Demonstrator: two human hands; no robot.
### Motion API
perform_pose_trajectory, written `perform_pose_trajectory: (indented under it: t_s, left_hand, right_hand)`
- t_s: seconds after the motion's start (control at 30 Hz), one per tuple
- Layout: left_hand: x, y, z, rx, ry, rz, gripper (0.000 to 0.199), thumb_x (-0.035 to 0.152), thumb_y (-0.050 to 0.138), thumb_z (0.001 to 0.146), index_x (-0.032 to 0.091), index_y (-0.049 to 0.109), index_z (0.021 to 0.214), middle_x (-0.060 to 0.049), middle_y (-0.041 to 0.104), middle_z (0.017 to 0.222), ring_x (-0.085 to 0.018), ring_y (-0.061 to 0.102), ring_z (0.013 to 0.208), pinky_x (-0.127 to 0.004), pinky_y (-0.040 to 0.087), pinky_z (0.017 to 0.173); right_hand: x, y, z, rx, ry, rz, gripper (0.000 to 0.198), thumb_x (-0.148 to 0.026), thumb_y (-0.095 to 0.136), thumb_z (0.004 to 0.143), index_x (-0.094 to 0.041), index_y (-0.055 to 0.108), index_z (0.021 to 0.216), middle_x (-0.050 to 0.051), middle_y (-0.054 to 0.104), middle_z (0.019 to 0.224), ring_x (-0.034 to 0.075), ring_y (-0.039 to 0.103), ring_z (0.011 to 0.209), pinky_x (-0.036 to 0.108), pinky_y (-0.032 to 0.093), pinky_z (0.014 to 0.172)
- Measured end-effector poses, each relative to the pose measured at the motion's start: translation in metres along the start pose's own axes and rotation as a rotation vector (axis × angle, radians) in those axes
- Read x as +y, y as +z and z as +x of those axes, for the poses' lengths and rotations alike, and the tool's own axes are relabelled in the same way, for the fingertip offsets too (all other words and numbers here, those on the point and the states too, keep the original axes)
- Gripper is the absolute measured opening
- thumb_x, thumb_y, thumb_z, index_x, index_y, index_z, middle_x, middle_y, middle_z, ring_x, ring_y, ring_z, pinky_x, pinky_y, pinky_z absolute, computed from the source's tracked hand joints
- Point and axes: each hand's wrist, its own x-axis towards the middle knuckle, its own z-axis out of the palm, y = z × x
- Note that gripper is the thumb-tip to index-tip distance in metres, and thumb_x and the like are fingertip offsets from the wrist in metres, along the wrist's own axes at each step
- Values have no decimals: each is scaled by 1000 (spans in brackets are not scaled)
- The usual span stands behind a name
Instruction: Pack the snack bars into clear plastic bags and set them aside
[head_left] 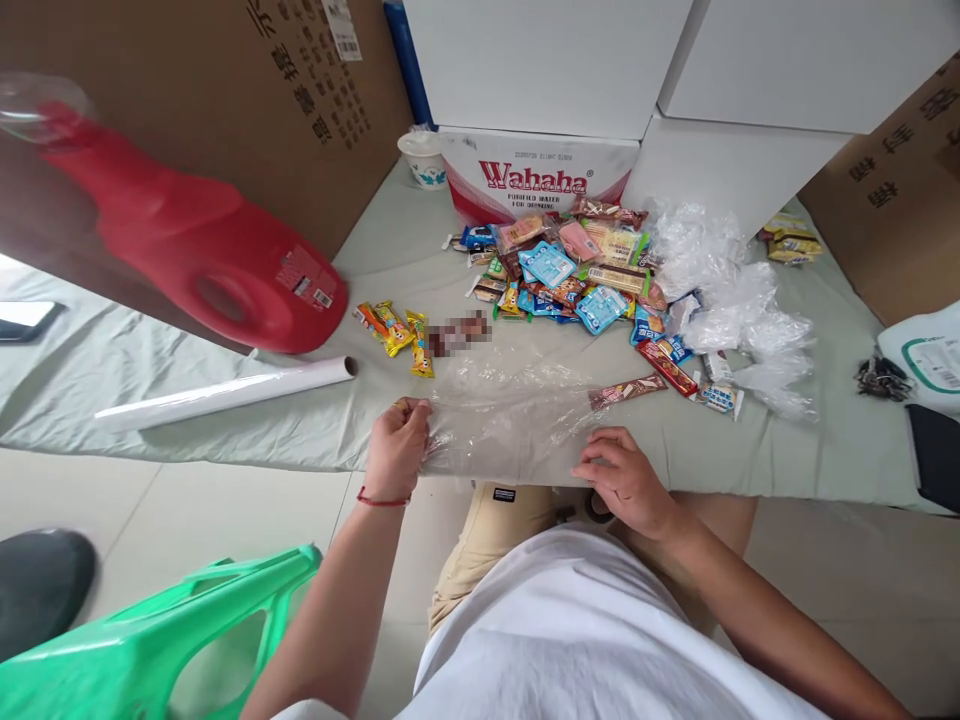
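Observation:
My left hand, with a red cord on the wrist, pinches the left edge of a sheet of clear plastic film. The thin film is crinkled and spreads over the front of the table. By its right edge is my right hand, fingers loosely bent and apart, with nothing visible in them. A brown snack bar lies at the film's far right corner. Just beyond the left side of the film are small yellow snack packets and a blurred-out packet.
A heap of wrapped snacks lies before the Wahaha carton. Crumpled clear bags sit to its right. At left are a film roll and a large red jug. A green plastic stool stands below.

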Motion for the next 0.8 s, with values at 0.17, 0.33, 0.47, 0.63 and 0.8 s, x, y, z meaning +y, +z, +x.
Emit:
perform_pose_trajectory:
  t_s: [0.17, 0.33, 0.47, 0.63, 0.8]
  left_hand:
    - [-5, -13, -8, 37, -52, 6, 27, 40, 72, 70, 22, 55, 80, 12, 37, 49, -6, 31, 39, -19, 29, 38]
    - [-6, -10, -8, 41, -60, 12, 25, 39, 71, 69, 22, 56, 80, 12, 38, 50, -7, 34, 41, -19, 35, 40]
    - [-6, -4, -6, 60, -44, 0, 25, 39, 70, 68, 22, 55, 77, 12, 36, 49, -6, 31, 39, -19, 34, 39]
    - [-2, -8, -4, 38, -45, -7, 24, 38, 70, 68, 20, 57, 77, 12, 35, 49, -6, 31, 40, -19, 37, 40]
    - [-2, -14, 0, 14, -41, 7, 27, 41, 71, 70, 21, 55, 78, 12, 36, 51, -6, 34, 40, -20, 37, 41]
  right_hand:
    - [4, -13, 0, 42, 10, -19, 29, -12, 64, 95, -31, 77, 113, 7, 72, 101, 28, 60, 110, 47, 58, 91]
    - [-28, 23, 10, -97, -154, -68, 63, -41, 79, 91, -24, 57, 148, 13, 66, 134, 33, 53, 130, 58, 45, 115]
    - [-42, 70, 25, -89, -210, -148, 43, -26, 70, 98, -24, 63, 140, 11, 70, 129, 30, 55, 129, 58, 37, 120]
    - [-30, 75, 34, -11, -82, -12, 21, -13, 63, 99, -27, 77, 104, 4, 73, 90, 23, 62, 106, 45, 52, 99]
    - [-9, 21, 25, 52, -40, 138, 26, -14, 67, 96, -33, 78, 112, 4, 75, 92, 25, 62, 105, 43, 58, 89]
